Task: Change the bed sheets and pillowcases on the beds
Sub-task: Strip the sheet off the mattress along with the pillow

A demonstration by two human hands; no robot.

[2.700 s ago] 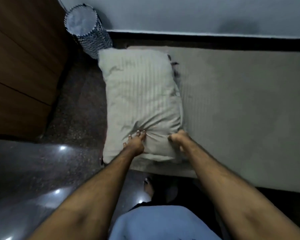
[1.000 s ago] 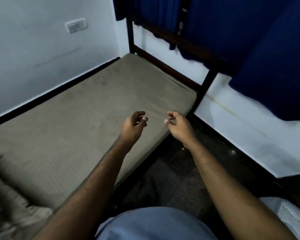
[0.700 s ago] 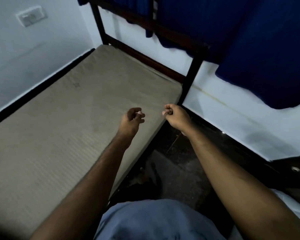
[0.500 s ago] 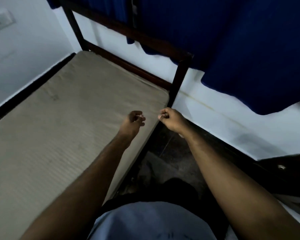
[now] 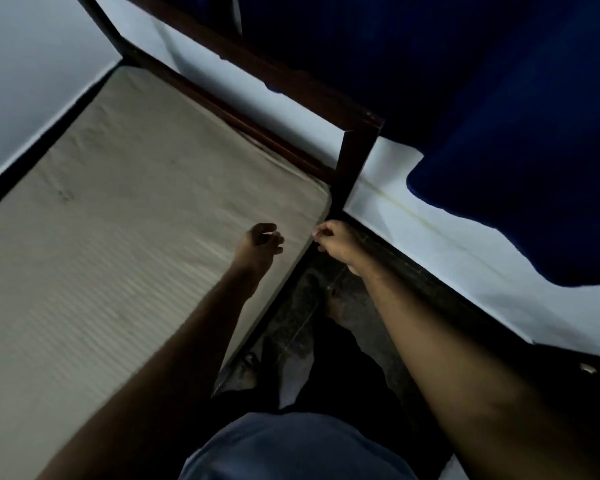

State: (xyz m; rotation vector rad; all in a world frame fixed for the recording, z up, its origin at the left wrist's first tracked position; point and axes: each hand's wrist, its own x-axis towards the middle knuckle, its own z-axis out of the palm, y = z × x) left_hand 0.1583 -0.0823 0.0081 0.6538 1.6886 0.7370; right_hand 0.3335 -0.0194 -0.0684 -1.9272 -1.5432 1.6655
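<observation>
Bare mattress (image 5: pixel 125 244) fills the left half of the view – beige, faint ribbed stripes, no sheet visible on it, no pillow in shot. It lies in a dark wooden bed frame (image 5: pixel 354 157); the frame's corner post stands just past the mattress's far right corner, and a rail runs along the mattress's far edge up toward the wall (image 5: pixel 32 81).

Left hand (image 5: pixel 258 242) hangs over the mattress near its right edge, close to the corner. Fingers (image 5: pixel 274 241) loosely curled toward the thumb, nothing in them. Whether the hand touches the fabric or hovers just above – cannot tell, it's dark and slightly blurred.

Right hand (image 5: pixel 336 239) sits just beside the mattress corner, over the gap between mattress edge and floor, near the base of the post. Fingers curled in, tips pressed together with the thumb as if pinching; nothing clearly visible between them, too small and dim to say.

The two hands are near each other, not touching.

Blue curtain (image 5: pixel 482 116) hangs at upper right, covering part of the white wall behind the frame. Dark speckled floor (image 5: pixel 302 323) runs between bed and wall. A bare foot (image 5: pixel 335 303) stands on it below the right forearm. Blue-grey shirt (image 5: pixel 291 448) at bottom centre
</observation>
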